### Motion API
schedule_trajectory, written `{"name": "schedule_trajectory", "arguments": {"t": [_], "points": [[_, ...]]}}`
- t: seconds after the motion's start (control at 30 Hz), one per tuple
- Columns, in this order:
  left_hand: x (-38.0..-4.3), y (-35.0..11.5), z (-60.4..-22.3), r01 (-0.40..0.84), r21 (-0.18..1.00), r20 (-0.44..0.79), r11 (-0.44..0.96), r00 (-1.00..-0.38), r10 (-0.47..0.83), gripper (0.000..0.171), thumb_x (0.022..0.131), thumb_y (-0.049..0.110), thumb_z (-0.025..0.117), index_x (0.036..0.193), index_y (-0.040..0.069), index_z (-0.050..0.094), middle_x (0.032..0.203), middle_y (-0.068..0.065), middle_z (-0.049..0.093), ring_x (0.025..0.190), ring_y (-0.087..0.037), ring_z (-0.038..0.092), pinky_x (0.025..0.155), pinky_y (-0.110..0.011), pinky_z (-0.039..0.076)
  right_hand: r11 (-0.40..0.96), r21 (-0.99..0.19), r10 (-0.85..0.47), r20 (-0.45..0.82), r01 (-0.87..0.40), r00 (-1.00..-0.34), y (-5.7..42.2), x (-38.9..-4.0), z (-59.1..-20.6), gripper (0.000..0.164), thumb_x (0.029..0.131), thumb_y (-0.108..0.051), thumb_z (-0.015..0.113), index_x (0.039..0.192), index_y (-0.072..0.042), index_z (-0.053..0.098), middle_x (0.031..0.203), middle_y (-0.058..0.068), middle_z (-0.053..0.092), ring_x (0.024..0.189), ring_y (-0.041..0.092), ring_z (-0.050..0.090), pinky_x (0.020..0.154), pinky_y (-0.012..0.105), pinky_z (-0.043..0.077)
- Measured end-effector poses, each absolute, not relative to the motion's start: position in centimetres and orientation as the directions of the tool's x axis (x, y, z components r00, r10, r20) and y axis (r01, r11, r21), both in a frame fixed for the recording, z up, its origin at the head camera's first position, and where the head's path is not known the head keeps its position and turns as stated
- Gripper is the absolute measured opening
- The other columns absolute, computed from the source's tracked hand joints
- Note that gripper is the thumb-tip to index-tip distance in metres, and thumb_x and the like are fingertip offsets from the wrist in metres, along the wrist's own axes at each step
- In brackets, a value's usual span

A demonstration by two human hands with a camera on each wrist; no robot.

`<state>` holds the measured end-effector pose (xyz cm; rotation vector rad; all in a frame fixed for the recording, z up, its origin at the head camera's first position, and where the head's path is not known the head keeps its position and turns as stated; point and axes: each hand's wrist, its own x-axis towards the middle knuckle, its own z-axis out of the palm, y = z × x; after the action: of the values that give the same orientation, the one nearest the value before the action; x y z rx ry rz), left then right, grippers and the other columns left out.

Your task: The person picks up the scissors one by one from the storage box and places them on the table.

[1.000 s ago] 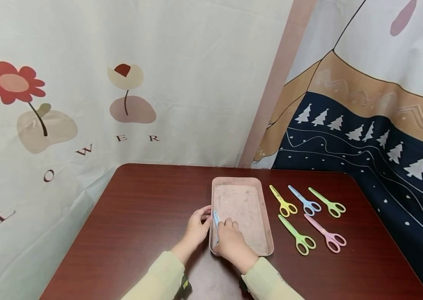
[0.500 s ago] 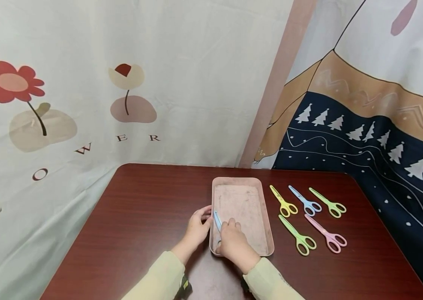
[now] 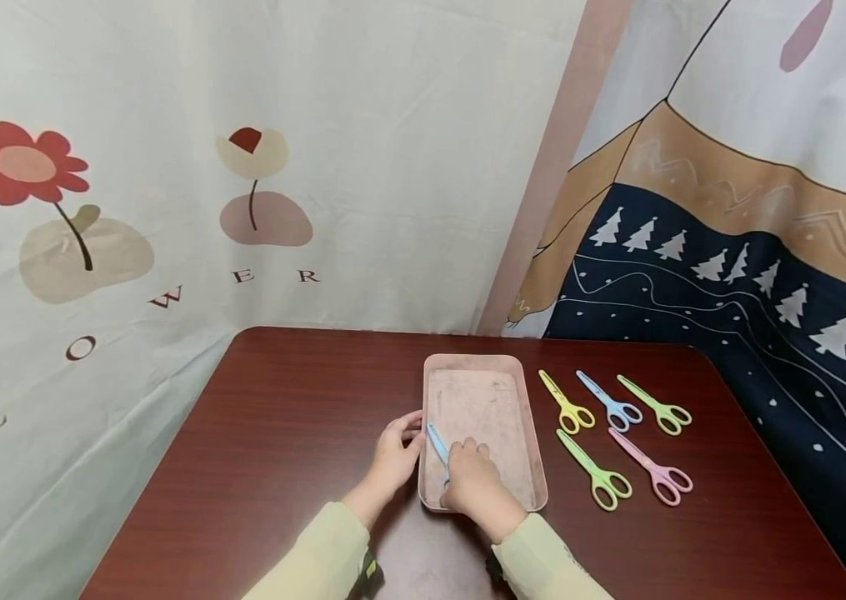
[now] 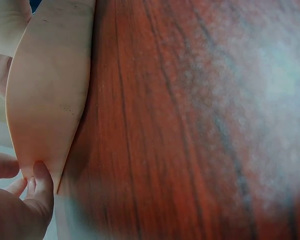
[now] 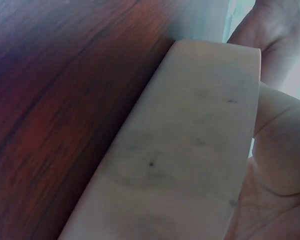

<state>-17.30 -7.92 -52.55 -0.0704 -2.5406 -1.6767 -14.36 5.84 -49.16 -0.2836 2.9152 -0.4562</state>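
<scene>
A pale pink tray [image 3: 501, 425] lies on the dark red table. Inside it, along the left side, is a pair of blue scissors [image 3: 438, 443], blades pointing away from me. My right hand [image 3: 477, 482] reaches over the near rim and grips the scissors at the handle end, hiding the finger loops. At the tray's left rim is my left hand [image 3: 392, 454]. In the left wrist view, the left hand's fingers [image 4: 37, 197] pinch the tray wall [image 4: 52, 90]. The right wrist view has the tray's outer wall [image 5: 175, 150] in front of the right palm [image 5: 285, 150].
Right of the tray lie several scissors: yellow [image 3: 568, 404], blue [image 3: 610, 402], green [image 3: 655, 406], a larger green pair [image 3: 593, 469] and pink [image 3: 651, 467]. A printed curtain [image 3: 392, 167] hangs behind the table [image 3: 302, 400].
My right hand has shifted slightly right, swinging the handle end of the blue scissors away from the tray's left wall. The blade tip and my left hand have stayed about where they were.
</scene>
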Motion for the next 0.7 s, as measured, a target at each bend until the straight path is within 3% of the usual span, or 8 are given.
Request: {"name": "schedule_trajectory", "arguments": {"t": [0.33, 0.7], "points": [[-17.2, -8.1, -52.5, 0.083, 0.913, 0.098, 0.399, -0.995, -0.017, 0.037, 0.089, 0.000, 0.058, 0.126, 0.001, 0.058, 0.114, -0.015, 0.063, 0.100, -0.026, 0.064, 0.086, -0.033, 0.051, 0.927, -0.344, -0.213, -0.155, -0.149, -0.965, 6.7, -14.7, -49.0, 0.059, 0.051, -0.018, 0.087, 0.096, 0.001, 0.054, 0.086, 0.012, 0.047, 0.082, 0.029, 0.043, 0.063, 0.038, 0.044], [-17.2, -8.0, -52.5, 0.080, 0.911, 0.094, 0.404, -0.995, -0.016, 0.038, 0.089, 0.000, 0.059, 0.126, 0.002, 0.058, 0.114, -0.014, 0.063, 0.099, -0.025, 0.064, 0.085, -0.032, 0.052, 0.919, -0.361, -0.218, -0.129, -0.159, -0.967, 7.6, -15.0, -49.0, 0.051, 0.047, -0.015, 0.085, 0.086, -0.002, 0.054, 0.082, 0.010, 0.046, 0.076, 0.029, 0.042, 0.061, 0.036, 0.041]]}}
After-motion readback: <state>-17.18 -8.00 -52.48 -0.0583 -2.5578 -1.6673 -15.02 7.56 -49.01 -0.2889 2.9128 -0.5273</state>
